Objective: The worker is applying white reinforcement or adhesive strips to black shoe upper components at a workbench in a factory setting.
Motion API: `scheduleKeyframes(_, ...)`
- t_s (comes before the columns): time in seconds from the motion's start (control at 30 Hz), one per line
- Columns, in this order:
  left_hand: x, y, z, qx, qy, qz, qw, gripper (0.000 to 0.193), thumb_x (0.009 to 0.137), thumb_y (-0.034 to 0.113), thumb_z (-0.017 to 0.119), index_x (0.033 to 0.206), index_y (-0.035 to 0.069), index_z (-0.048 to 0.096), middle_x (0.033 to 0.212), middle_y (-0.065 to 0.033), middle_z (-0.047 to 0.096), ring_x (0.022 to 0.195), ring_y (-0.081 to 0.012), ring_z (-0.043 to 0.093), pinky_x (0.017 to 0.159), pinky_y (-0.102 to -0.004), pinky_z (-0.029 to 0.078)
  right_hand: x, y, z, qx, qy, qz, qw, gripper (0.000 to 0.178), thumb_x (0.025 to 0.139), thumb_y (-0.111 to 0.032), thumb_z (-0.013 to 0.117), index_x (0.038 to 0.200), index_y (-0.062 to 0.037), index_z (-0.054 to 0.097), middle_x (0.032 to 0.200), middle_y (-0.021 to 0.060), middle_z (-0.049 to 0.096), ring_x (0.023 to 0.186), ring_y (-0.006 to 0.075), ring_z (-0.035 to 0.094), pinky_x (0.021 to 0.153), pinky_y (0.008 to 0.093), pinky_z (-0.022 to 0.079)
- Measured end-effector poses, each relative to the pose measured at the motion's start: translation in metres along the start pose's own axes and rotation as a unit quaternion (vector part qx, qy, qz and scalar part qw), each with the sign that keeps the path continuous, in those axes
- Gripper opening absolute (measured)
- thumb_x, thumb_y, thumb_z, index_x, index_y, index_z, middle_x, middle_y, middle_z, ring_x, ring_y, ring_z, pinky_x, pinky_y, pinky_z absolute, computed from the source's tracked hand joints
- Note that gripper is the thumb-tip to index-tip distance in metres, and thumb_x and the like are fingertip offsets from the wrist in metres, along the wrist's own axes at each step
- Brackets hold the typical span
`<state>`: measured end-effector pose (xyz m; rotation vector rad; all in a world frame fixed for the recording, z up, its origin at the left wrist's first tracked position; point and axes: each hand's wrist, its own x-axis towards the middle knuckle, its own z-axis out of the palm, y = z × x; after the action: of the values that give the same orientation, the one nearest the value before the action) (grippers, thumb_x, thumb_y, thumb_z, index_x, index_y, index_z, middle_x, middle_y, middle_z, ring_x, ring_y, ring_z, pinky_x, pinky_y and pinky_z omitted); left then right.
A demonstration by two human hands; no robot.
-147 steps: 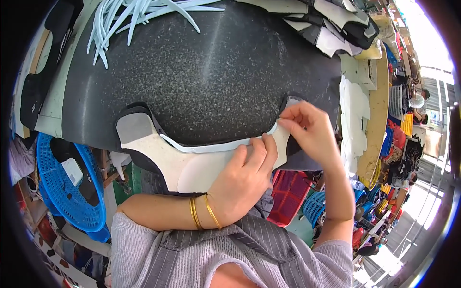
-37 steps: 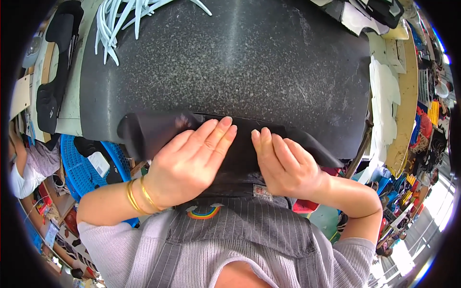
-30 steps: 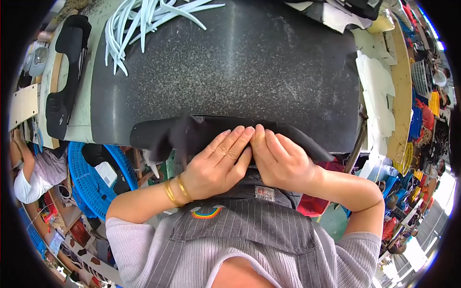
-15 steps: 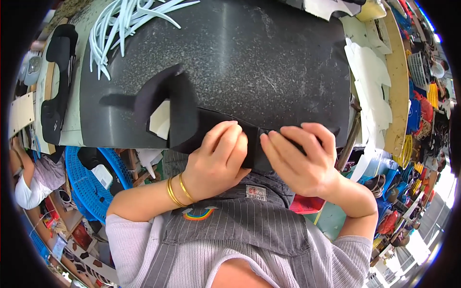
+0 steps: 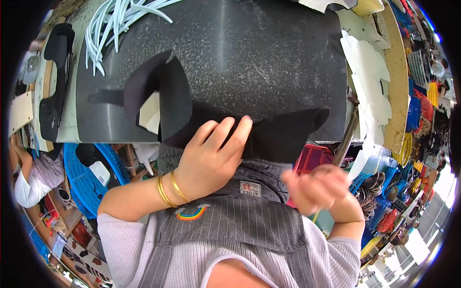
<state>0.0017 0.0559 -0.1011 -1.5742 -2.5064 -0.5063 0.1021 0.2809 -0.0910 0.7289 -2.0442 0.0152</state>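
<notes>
A black, cloth-like cut piece (image 5: 281, 132) lies along the near edge of the bench, its left end curled up into a loop and its right end lifted at the tip. My left hand (image 5: 209, 153) grips it near the middle, fingers laid over the top and the thumb hidden. Through the loop shows a pale patch (image 5: 150, 114). Away from the piece, my right hand (image 5: 319, 187) is below its right end, in front of the apron; its fingers look bent but are smeared by motion.
A dark speckled mat (image 5: 240, 62) covers the bench, with pale blue strips (image 5: 113, 24) heaped at its far left. White cut sheets (image 5: 367, 77) and a hammer-like wooden handle (image 5: 345, 139) lie at the right. Blue baskets (image 5: 77, 177) stand lower left, near another person's arm (image 5: 21, 168).
My right hand has let go of the black piece and moved down toward me. The piece's right end now shows, raised. My left hand keeps its hold, shifted slightly in the picture.
</notes>
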Motion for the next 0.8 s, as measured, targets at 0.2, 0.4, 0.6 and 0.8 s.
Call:
scheduleKeyframes(0.2,0.027,-0.003,0.000,-0.240,0.068,-0.082,0.965,0.028,0.079,0.004,0.068,0.105,-0.006,0.062,0.106,-0.0176,0.063,0.098,-0.0354,0.059,0.085,-0.0410,0.050,0.005,-0.012,0.032,0.152,-0.247,0.205,0.935,0.045,0.074,-0.022,0.076,0.109,0.0035,0.064,0.114,0.0151,0.062,0.106,0.0281,0.059,0.087,0.0373,0.050)
scheduleKeyframes(0.4,0.039,-0.003,-0.004,-0.311,0.066,-0.188,0.929,0.020,0.094,0.013,0.058,0.081,-0.002,0.055,0.077,-0.0185,0.060,0.077,-0.0372,0.056,0.070,-0.0459,0.046,0.000,-0.017,0.031,0.190,-0.228,0.222,0.929,0.057,0.073,-0.024,0.076,0.118,0.0084,0.061,0.125,0.0200,0.058,0.109,0.0305,0.058,0.091,0.0403,0.049)
scheduleKeyframes(0.6,0.034,0.008,-0.003,-0.340,0.088,-0.234,0.907,0.021,0.095,0.020,0.060,0.097,0.002,0.069,0.076,-0.0157,0.065,0.072,-0.0321,0.062,0.064,-0.0404,0.051,0.013,-0.026,0.029,0.124,-0.267,0.265,0.918,0.054,0.076,-0.023,0.073,0.118,0.0080,0.061,0.127,0.0181,0.057,0.106,0.0299,0.057,0.092,0.0400,0.049)
scheduleKeyframes(0.8,0.044,0.011,0.004,-0.254,0.088,-0.239,0.933,0.022,0.091,0.027,0.065,0.088,0.005,0.066,0.067,-0.0133,0.060,0.062,-0.0320,0.061,0.056,-0.0426,0.048,-0.010,-0.010,0.029,0.162,-0.117,0.322,0.925,0.034,0.075,-0.004,0.075,0.106,0.0033,0.064,0.105,0.0161,0.062,0.091,0.0310,0.059,0.080,0.0386,0.050)
